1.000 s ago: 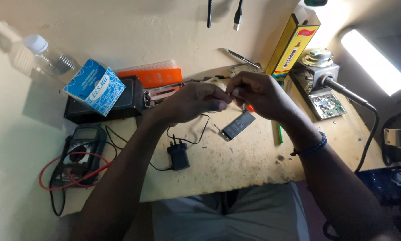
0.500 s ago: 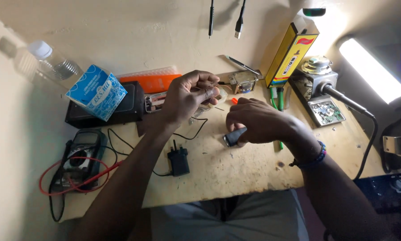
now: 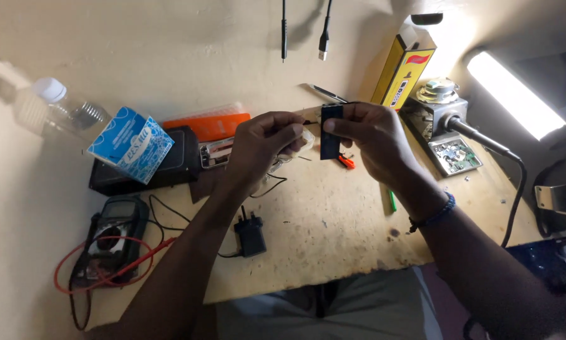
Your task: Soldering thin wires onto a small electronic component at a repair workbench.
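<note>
Dark flat module [image 3: 330, 131] between both hands [image 3: 320, 141]

far left: clear plastic bottle [image 3: 50, 104], blue tissue box [image 3: 130, 144] | near left: multimeter [image 3: 115, 232] with red leads | centre: black plug adapter [image 3: 250, 235] | far right: yellow box [image 3: 403, 66], lit lamp [image 3: 515, 95]

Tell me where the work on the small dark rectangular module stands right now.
Done: the small dark rectangular module is off the bench, raised above the worn wooden bench top. In hand: the right hand pinches the module upright while the left hand holds a thin wire end at its left edge. Left: whether they are joined cannot be told; the black plug adapter lies loose on the bench, apparently plugged into nothing.
</note>
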